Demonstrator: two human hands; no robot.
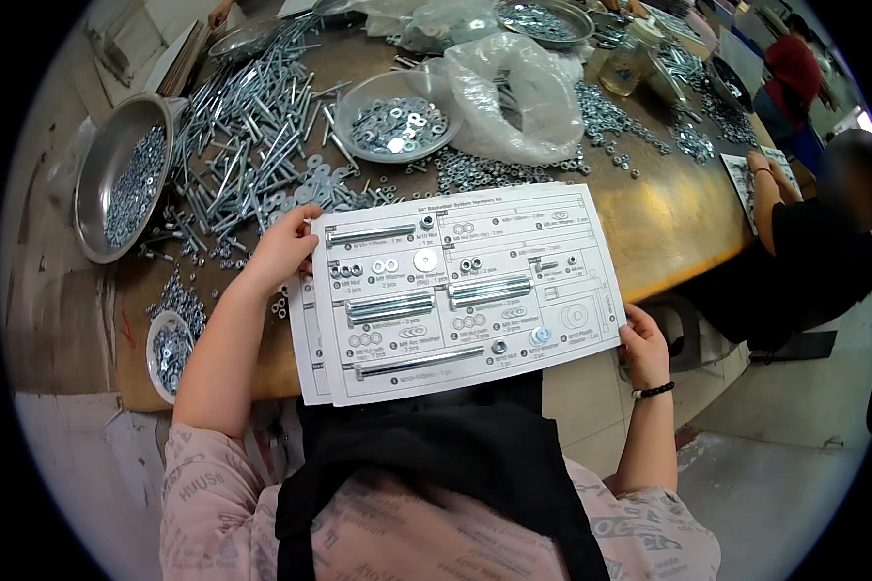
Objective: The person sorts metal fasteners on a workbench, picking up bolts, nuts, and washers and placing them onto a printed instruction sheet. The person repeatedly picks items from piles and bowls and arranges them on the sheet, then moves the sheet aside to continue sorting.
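Note:
Before me is a white printed hardware card [499,218] with long bolts [389,308], nuts and washers [425,259] lying flat on its face. A second white card [312,363] shows from beneath it along the left side. My left hand [291,240] pinches the upper left edge, thumb on top. At the right edge my right hand [644,347], with a dark bead bracelet on its wrist, grips the lower corner between thumb and fingers. Whether the left fingers also hold the lower card cannot be made out.
Beyond the cards, the table [649,247] bears a heap of loose bolts [233,145], a bowl of washers [397,126], a clear plastic bag [518,87] and scattered nuts. Metal bowls [92,218] of small parts stand at left. Another person [809,213] sits at the right, holding a card.

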